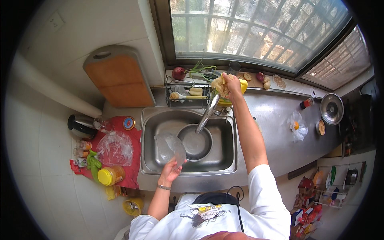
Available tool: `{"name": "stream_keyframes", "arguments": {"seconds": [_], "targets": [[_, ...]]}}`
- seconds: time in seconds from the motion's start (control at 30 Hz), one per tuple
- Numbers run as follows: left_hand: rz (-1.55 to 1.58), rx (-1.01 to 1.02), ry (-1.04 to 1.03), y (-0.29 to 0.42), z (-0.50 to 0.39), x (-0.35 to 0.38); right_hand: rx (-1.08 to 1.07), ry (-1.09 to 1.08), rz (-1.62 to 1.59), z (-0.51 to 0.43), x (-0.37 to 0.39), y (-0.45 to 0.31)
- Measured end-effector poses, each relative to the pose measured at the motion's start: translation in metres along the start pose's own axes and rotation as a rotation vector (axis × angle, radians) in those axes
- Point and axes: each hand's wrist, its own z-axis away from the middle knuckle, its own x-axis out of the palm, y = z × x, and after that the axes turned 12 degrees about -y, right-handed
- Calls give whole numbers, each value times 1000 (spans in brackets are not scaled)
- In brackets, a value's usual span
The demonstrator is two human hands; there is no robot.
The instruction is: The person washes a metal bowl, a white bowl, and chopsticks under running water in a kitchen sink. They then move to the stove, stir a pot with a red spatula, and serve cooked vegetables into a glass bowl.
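Observation:
My left hand (pixel 170 171) grips the rim of a clear, see-through bowl (pixel 170 147), tilted over the left half of the stainless steel sink (pixel 225 138). A round metal basin (pixel 196 147) sits in the sink under the spout of the chrome faucet (pixel 209 112). My right hand (pixel 233 85) reaches past the faucet and is closed on a tan, fibrous scrubber (pixel 220 86), above the back edge of the sink. Just behind that hand is a yellow object (pixel 243 86), partly hidden. Whether water runs from the spout is hard to tell.
A black wire caddy (pixel 187 103) with a brush stands behind the sink. Left of the sink, a red mat (pixel 135 150) bears a plastic bag (pixel 115 148) and a yellow-lidded jar (pixel 110 176). A cutting board (pixel 120 78) leans on the wall. Another bag (pixel 298 127) lies at right.

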Motion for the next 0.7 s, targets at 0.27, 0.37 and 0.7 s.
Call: {"name": "stream_keyframes", "arguments": {"seconds": [0.27, 0.37, 0.7], "targets": [[1, 35, -80, 1, -11, 11, 0, 6, 80, -13, -6, 9], [-23, 43, -59, 3, -12, 16, -12, -4, 110, -14, -7, 9], [-98, 50, -26, 4, -11, 34, -28, 187, 994, 9, -11, -16]]}}
